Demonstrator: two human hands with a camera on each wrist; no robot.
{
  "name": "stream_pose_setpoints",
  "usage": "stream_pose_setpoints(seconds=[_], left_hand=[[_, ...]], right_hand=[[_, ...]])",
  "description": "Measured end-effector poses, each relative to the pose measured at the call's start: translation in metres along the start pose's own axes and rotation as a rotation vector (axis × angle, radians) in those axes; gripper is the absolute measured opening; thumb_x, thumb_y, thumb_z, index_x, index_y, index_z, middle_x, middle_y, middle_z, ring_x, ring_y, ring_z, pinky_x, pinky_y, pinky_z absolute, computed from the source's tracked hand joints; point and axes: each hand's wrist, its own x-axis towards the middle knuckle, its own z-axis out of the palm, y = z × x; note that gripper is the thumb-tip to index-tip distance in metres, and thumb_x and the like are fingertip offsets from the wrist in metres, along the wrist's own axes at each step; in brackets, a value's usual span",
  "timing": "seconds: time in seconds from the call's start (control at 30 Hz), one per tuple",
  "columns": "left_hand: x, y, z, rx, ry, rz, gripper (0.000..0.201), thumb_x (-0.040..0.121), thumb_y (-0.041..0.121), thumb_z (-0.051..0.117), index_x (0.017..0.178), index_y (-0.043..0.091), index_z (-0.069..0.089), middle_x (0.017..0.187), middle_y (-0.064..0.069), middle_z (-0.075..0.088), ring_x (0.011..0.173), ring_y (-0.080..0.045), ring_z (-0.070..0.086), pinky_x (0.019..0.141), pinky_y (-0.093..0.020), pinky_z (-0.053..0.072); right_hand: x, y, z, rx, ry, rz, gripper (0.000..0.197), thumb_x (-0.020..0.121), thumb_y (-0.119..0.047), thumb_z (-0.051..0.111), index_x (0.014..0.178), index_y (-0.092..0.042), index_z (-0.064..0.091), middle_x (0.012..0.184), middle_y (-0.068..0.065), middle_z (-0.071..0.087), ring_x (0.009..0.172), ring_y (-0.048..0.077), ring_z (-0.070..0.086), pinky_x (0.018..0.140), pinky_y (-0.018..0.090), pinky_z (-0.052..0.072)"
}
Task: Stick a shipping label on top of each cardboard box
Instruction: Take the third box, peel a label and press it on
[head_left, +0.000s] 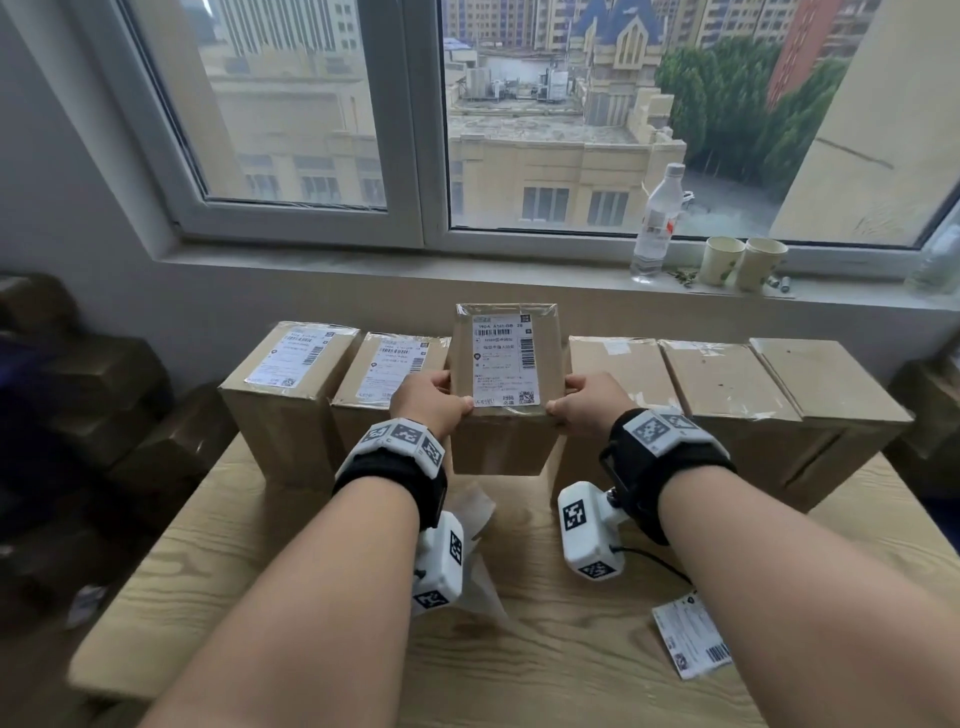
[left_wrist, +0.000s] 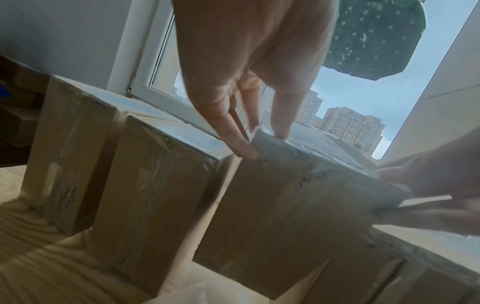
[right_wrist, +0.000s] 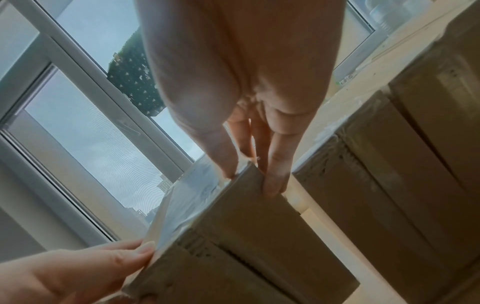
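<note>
A cardboard box (head_left: 504, 441) with a white shipping label (head_left: 501, 364) on top hangs above the table, in the gap in the middle of a row of boxes. My left hand (head_left: 453, 389) grips its near left corner, thumb on top and fingers down the side. My right hand (head_left: 563, 395) grips the near right corner the same way. The left wrist view shows my left hand (left_wrist: 262, 142) pinching the tilted box (left_wrist: 285, 205). In the right wrist view my right hand (right_wrist: 250, 179) clamps the box (right_wrist: 246, 246) at its top edge.
Two labelled boxes (head_left: 291, 374) (head_left: 389, 369) stand left of the gap and three unlabelled boxes (head_left: 727, 379) right of it. Loose labels (head_left: 691, 642) lie at the front right of the wooden table (head_left: 311, 571). Peeled backing paper (head_left: 478, 519) lies under my left wrist. A bottle (head_left: 657, 223) and paper cups (head_left: 743, 260) stand on the sill.
</note>
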Motion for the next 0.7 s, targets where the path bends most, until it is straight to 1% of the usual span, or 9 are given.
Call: stream_pose_setpoints(seconds=[0.07,0.13,0.27,0.3,0.37,0.4,0.43,0.53,0.7], left_hand=[[0.004,-0.003,0.003,0.108,0.062,0.046,0.037,0.082,0.014,0.074,0.118,0.016,0.069,0.109,-0.002,0.073,0.1,-0.021,0.068,0.092,-0.032,0.052],[0.009,-0.006,0.007,0.194,0.098,0.07,0.033,0.084,0.017,0.072,0.117,0.016,0.07,0.113,-0.003,0.072,0.103,-0.02,0.066,0.087,-0.025,0.049],[0.018,-0.013,0.015,0.345,0.138,0.068,0.031,0.085,0.024,0.071,0.115,0.015,0.071,0.112,-0.005,0.071,0.106,-0.023,0.064,0.086,-0.026,0.047],[0.02,-0.014,0.017,0.37,0.138,0.058,0.026,0.085,0.025,0.072,0.109,0.015,0.073,0.107,-0.005,0.072,0.104,-0.024,0.065,0.085,-0.027,0.048],[0.026,-0.015,0.022,0.421,0.145,0.042,0.012,0.083,0.024,0.073,0.085,0.013,0.07,0.088,-0.004,0.069,0.096,-0.025,0.066,0.075,-0.028,0.049],[0.027,-0.016,0.024,0.444,0.147,0.038,0.015,0.083,0.023,0.072,0.076,0.012,0.065,0.081,-0.004,0.066,0.093,-0.026,0.066,0.072,-0.028,0.048],[0.029,-0.016,0.025,0.461,0.151,0.034,0.014,0.083,0.022,0.072,0.076,0.012,0.064,0.082,-0.004,0.065,0.094,-0.027,0.065,0.073,-0.029,0.049],[0.032,-0.019,0.029,0.486,0.182,0.048,0.011,0.087,0.017,0.066,0.097,0.013,0.071,0.1,-0.007,0.068,0.102,-0.027,0.064,0.081,-0.03,0.05],[0.035,-0.023,0.03,0.466,0.199,0.06,0.024,0.09,0.013,0.063,0.114,0.015,0.068,0.117,-0.007,0.066,0.111,-0.026,0.061,0.093,-0.032,0.049]], right_hand=[[0.01,0.005,0.005,-0.024,-0.014,-0.004,0.031,0.082,0.002,0.061,0.11,-0.008,0.069,0.105,0.011,0.072,0.096,0.031,0.069,0.088,0.046,0.056],[0.018,0.009,0.009,-0.045,-0.017,-0.012,0.035,0.082,0.002,0.06,0.114,-0.009,0.068,0.11,0.011,0.071,0.102,0.031,0.067,0.09,0.045,0.055],[0.026,0.013,0.016,-0.068,-0.016,-0.008,0.036,0.084,0.001,0.06,0.119,-0.009,0.067,0.115,0.011,0.07,0.106,0.03,0.065,0.095,0.043,0.053],[0.028,0.015,0.017,-0.069,-0.019,-0.007,0.036,0.085,0.0,0.06,0.119,-0.008,0.066,0.115,0.011,0.07,0.107,0.03,0.065,0.096,0.043,0.052],[0.03,0.017,0.02,-0.081,-0.018,0.001,0.034,0.086,-0.001,0.06,0.119,-0.006,0.066,0.117,0.013,0.069,0.108,0.031,0.064,0.096,0.043,0.052],[0.031,0.018,0.02,-0.09,-0.02,0.009,0.033,0.086,-0.001,0.059,0.119,-0.004,0.066,0.118,0.013,0.068,0.108,0.031,0.064,0.096,0.043,0.052],[0.033,0.02,0.022,-0.092,-0.025,0.012,0.033,0.087,-0.001,0.058,0.119,-0.004,0.065,0.119,0.013,0.068,0.109,0.03,0.064,0.096,0.042,0.052],[0.034,0.023,0.023,-0.09,-0.057,0.024,0.032,0.088,-0.001,0.058,0.12,-0.004,0.064,0.119,0.011,0.067,0.107,0.029,0.064,0.096,0.041,0.052],[0.035,0.026,0.025,-0.077,-0.06,0.03,0.03,0.089,-0.006,0.06,0.118,-0.007,0.067,0.116,0.009,0.069,0.104,0.025,0.066,0.094,0.039,0.054]])
